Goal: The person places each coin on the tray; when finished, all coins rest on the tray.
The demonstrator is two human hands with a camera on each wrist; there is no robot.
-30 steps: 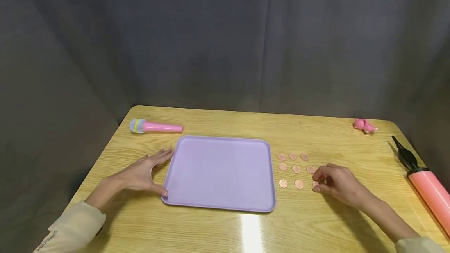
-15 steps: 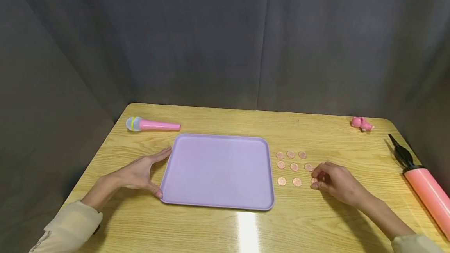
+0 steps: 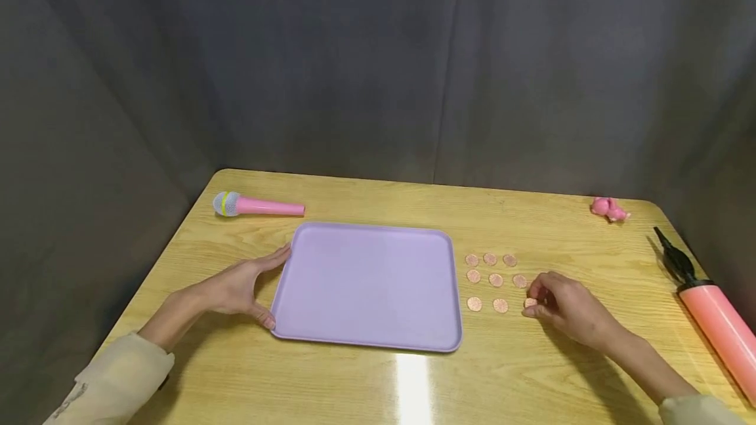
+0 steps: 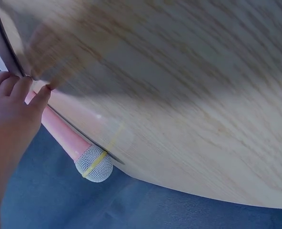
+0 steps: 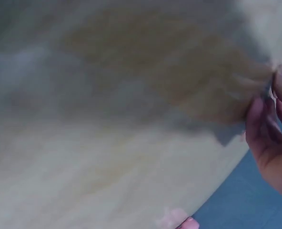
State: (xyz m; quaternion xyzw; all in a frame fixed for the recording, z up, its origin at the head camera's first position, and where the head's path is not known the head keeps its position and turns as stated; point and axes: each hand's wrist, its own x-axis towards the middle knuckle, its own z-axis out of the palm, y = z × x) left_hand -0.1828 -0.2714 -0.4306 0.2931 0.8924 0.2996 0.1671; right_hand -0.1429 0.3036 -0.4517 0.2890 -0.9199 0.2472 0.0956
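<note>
Nearest the camera, on the wooden table (image 3: 366, 385), the left hand (image 3: 236, 288) rests against the left rim of the lilac tray (image 3: 331, 340), fingers nearly straight along the edge and thumb pressed to the near corner; it grips nothing. On the other side of the tray, the right hand (image 3: 564, 307) lies curled over the near right coin (image 3: 529, 303) of a small grid, fingertips bunched down on it; whether the coin is pinched or only touched, I cannot tell, and the right wrist view is too blurred to help. Just beside it lie the other copper coins (image 3: 495, 280), flat on the wood between hand and tray. Off at the right edge lies a pink pump (image 3: 717, 323) with a black nozzle. Farther back, a pink toy microphone (image 3: 256, 205) lies beyond the tray's left corner, and a small pink figure (image 3: 609, 209) sits near the far right corner.
</note>
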